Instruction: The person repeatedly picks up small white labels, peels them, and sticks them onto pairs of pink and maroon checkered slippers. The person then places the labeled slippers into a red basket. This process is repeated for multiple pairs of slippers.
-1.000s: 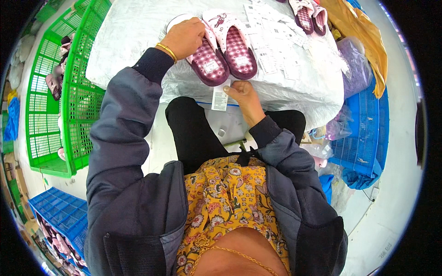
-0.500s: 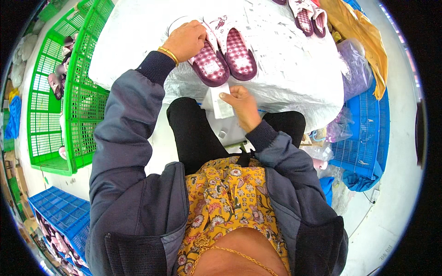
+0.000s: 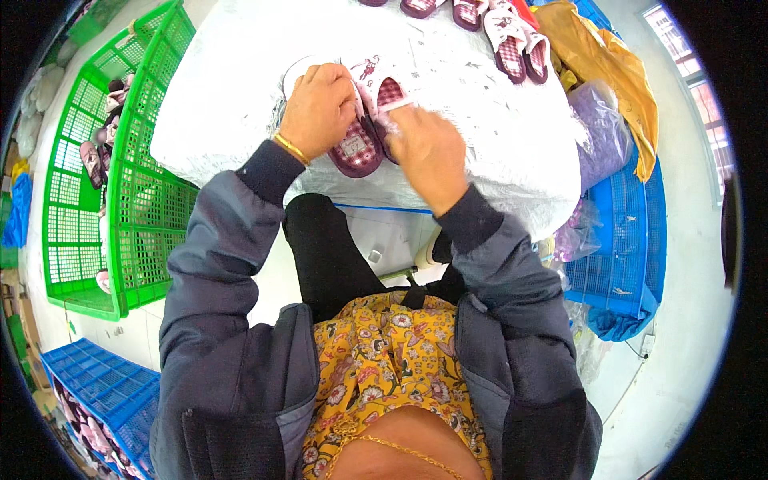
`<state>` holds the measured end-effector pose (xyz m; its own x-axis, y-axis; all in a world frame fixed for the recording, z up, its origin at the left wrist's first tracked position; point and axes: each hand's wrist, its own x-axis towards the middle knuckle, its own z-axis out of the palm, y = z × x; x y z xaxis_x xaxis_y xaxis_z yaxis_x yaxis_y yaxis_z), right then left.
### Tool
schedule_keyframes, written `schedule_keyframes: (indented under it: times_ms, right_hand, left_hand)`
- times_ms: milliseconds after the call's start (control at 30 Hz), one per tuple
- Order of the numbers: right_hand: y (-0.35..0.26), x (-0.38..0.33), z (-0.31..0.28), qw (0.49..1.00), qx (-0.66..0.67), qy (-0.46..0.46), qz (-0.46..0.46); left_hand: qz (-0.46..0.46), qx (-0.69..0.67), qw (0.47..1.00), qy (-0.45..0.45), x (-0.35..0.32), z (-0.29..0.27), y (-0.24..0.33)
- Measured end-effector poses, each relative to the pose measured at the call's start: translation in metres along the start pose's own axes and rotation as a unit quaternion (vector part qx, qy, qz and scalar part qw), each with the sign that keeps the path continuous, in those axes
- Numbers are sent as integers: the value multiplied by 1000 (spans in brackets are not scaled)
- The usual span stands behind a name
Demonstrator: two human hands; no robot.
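A pair of pale pink slippers with dark maroon soles and checked insoles lies side by side on a white-covered table (image 3: pixel 512 152). My left hand (image 3: pixel 318 110) is closed at the upper of the left slipper (image 3: pixel 357 154) and hides much of it. Over the right slipper (image 3: pixel 390 90) comes my right hand (image 3: pixel 432 152), pinching a white paper slip (image 3: pixel 396 104) by the slipper's opening. That hand is slightly blurred and covers the right slipper's heel end.
More slippers (image 3: pixel 512 58) stand along the table's far right. Tan cloth (image 3: pixel 608 68), a purple plastic-wrapped bundle (image 3: pixel 594 132) and a blue crate (image 3: pixel 612 268) are at the right. At the left, a green basket (image 3: pixel 144 172) holds slippers; a blue crate (image 3: pixel 104 372) sits below it.
My right hand has moved up from the table's front edge to the right slipper, carrying the white slip. The slippers and my left hand sit slightly lower in view.
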<state>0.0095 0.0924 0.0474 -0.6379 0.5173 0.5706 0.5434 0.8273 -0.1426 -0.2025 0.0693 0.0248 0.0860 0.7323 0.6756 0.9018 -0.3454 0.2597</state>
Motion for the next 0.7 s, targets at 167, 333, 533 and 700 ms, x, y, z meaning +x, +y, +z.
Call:
schedule_keyframes:
  times_ms: [167,333,533,700]
  right_hand:
    - [-26,-34,-21,979,177,-100,30]
    - [-30,-25,-62,974,196,106,37]
    - [-22,15,-52,982,183,-22,-27]
    - [4,9,-2,965,178,-179,72]
  left_hand:
    - [-27,-75,992,95,-7,-15,22]
    - [-223,-426,872,92,-16,-7,25]
    - [-298,-603,737,59,-10,-7,23]
    - [-336,-572,748,26,-11,-9,18]
